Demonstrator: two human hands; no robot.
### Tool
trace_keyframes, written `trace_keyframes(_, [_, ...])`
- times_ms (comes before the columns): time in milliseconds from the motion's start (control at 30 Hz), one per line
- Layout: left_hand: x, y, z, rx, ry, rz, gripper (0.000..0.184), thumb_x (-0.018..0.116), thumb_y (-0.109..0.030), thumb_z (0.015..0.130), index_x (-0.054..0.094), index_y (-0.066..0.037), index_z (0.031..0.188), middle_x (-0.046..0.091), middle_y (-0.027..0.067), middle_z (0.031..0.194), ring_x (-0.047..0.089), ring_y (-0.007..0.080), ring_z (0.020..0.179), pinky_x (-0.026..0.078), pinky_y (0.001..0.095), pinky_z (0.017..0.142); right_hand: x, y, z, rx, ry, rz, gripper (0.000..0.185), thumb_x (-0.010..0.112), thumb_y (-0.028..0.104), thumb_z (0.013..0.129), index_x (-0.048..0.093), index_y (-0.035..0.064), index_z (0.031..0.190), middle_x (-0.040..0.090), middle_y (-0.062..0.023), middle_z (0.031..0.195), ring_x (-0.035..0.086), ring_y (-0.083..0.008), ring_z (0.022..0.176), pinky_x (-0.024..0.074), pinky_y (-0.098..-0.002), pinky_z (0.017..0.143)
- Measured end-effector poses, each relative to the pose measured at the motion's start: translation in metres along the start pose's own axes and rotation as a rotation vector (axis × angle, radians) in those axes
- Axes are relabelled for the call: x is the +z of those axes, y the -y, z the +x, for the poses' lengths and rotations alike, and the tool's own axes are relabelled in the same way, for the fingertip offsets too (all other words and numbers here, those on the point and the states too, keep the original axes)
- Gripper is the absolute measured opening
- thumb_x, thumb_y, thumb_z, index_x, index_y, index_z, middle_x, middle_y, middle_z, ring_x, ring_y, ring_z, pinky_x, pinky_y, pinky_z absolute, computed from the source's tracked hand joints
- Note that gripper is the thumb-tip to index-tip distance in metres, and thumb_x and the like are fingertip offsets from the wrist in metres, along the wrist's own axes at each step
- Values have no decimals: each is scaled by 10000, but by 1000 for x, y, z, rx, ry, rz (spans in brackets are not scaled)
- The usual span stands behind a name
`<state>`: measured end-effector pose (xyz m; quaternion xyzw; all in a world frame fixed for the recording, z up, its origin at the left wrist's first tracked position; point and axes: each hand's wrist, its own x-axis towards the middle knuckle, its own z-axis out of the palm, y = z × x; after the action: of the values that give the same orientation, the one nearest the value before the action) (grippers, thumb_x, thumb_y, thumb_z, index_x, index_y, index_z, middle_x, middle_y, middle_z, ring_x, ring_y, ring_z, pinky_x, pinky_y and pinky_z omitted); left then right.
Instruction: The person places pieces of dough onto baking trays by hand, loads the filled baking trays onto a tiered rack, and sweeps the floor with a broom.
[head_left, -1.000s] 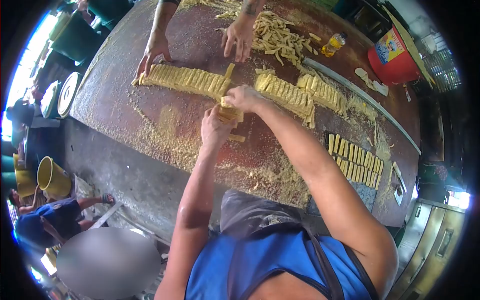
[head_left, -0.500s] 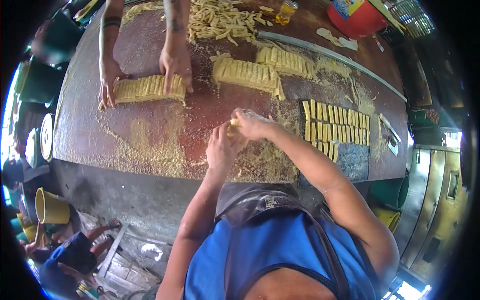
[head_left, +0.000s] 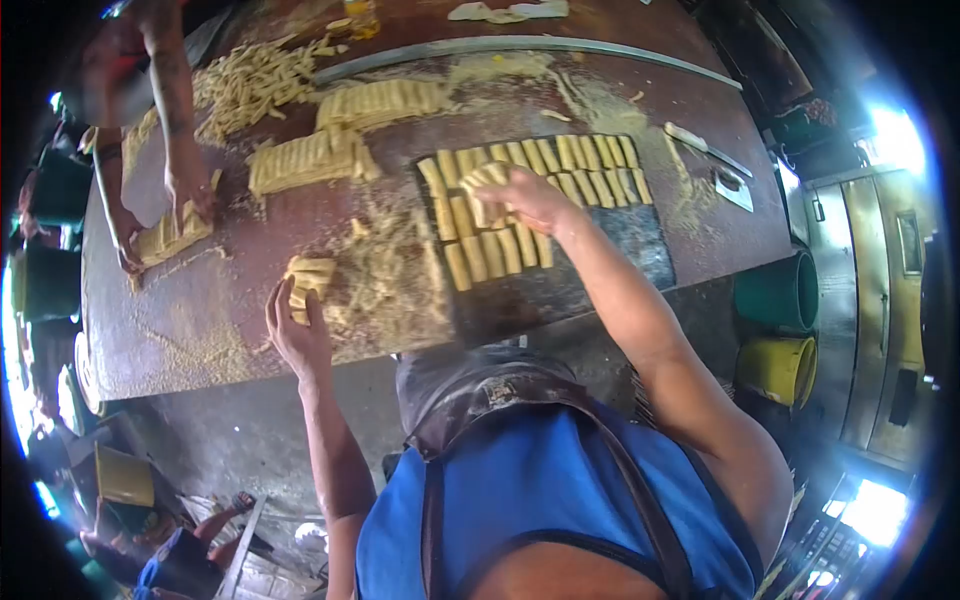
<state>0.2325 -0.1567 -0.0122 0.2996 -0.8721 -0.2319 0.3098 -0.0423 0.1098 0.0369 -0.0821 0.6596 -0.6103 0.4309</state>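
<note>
My left hand (head_left: 298,338) is closed around a small bunch of dough sticks (head_left: 311,272), above the crumb-strewn table near its front edge. Over the dark baking tray (head_left: 620,250), my right hand (head_left: 540,200) grips more dough sticks (head_left: 484,186) between thumb and fingers. Rows of pale dough sticks (head_left: 487,256) lie side by side on the tray, filling its back and left parts. My right hand hides some of them. Left of the tray sit two blocks of cut dough, a nearer block (head_left: 300,163) and a farther block (head_left: 380,103).
A co-worker's hands (head_left: 185,195) press on another dough row (head_left: 172,240) at the left. Loose dough strips (head_left: 255,88) are heaped behind. A long metal bar (head_left: 520,43) crosses the table (head_left: 240,300). A scraper (head_left: 733,188) and a knife-like tool (head_left: 705,148) lie right of the tray.
My hands were together over the table's middle and are now apart, each with dough sticks. The right one moved over the tray. The view has shifted right, and the tray holds more sticks.
</note>
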Motion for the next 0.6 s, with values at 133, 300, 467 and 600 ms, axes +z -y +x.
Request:
trace_keyframes(133, [45, -72, -32, 55, 159, -86, 354, 689, -145, 911, 637, -87, 1257, 625, 130, 1245, 628, 241, 1093, 535, 383, 882, -99, -58, -30, -112, -134, -333, 374, 760, 178, 842, 598, 4, 1131, 685, -98, 936, 665, -146, 777, 566, -297, 649])
trace_keyframes(300, [105, -205, -46, 116, 569, -146, 365, 723, -183, 882, 639, -75, 1220, 635, 107, 1257, 653, 225, 1068, 572, 422, 906, -91, -79, -50, 86, -215, -856, 472, 714, 195, 852, 559, -22, 1241, 680, -216, 1056, 691, -303, 944, 575, -385, 838])
trace_keyframes(467, [164, -251, -76, 425, 650, 74, 479, 803, -401, 790, 676, -140, 1170, 612, 58, 1231, 540, 233, 1191, 397, 436, 1054, -96, -84, -68, -82, -435, -973, 418, 675, 217, 820, 602, -4, 1166, 680, -260, 1053, 663, -388, 1021, 545, -471, 885])
trace_keyframes(600, [186, -259, -78, 493, 685, 138, 554, 806, -432, 749, 645, -141, 1192, 579, 70, 1194, 516, 259, 1187, 386, 444, 1018, -102, -89, -68, -105, -544, -1003, 375, 671, 197, 802, 635, 2, 1120, 678, -264, 1048, 658, -394, 1027, 537, -479, 884])
